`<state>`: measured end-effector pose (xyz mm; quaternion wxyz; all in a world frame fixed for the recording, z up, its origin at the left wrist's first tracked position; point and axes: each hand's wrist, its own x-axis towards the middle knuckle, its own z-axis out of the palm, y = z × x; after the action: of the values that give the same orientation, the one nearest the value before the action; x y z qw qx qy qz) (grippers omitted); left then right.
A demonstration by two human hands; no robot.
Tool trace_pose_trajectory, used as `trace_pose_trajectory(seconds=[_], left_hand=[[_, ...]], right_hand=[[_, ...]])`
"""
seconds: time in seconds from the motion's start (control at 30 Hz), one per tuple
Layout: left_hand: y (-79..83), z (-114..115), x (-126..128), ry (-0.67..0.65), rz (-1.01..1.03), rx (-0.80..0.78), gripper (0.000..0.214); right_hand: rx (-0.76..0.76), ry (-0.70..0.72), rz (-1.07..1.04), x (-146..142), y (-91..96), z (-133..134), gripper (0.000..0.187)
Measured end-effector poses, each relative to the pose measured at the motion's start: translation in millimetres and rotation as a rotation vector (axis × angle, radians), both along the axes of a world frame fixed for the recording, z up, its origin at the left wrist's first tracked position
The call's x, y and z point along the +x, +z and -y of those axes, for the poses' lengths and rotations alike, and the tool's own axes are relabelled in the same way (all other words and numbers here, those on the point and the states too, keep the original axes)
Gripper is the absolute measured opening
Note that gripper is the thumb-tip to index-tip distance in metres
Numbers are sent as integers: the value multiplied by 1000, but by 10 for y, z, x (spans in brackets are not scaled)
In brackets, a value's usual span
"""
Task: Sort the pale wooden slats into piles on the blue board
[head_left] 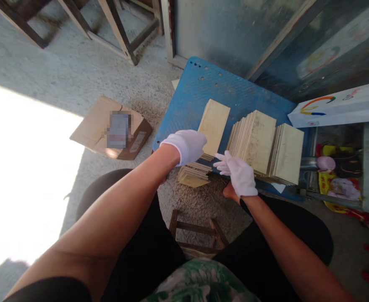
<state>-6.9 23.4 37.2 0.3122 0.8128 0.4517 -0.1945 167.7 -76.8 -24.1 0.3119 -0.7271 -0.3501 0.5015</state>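
Observation:
Both my hands wear white gloves. My left hand (186, 144) grips the near end of a pale thin board (214, 123) that leans up from a small stack on a blue board (187, 100). My right hand (237, 173) hovers with fingers spread just right of it, close to two big leaning stacks of pale boards (255, 138) (288, 153). A smaller pile of the same boards (193, 175) lies on the ground under my hands.
A flattened cardboard box (92, 126) lies on the concrete floor to the left. Wooden frames (121, 37) stand at the back. A white box (338, 107) and coloured clutter (335, 176) sit at the right. A small wooden stool (197, 233) stands between my knees.

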Motion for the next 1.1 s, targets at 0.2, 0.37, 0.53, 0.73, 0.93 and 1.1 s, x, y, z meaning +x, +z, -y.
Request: trace_pose_trajectory(seconds=[0.2,0.37,0.53,0.73,0.93,1.1], left_hand=[[-91,29,91,-29,-17,-29,37],[-311,51,185,10,-17,-44,39],[-563,45,195,99,-85,-24,39],[-799,53,243,165,-35,-15,44],[-914,14,283,289,14,-31,44],[-923,-28,277,386,53,-93,50]], right_hand=[[-238,-4,-161,237,23,-373,81],[-333,-58,-284,207,-247,-493,97],[-279,4,-222,220,-521,-504,99],[-340,-55,-330,324,-702,-547,104],[-452,-142,-503,272,-680,-647,111],[-413,-126,-576,187,-770,-705,107]])
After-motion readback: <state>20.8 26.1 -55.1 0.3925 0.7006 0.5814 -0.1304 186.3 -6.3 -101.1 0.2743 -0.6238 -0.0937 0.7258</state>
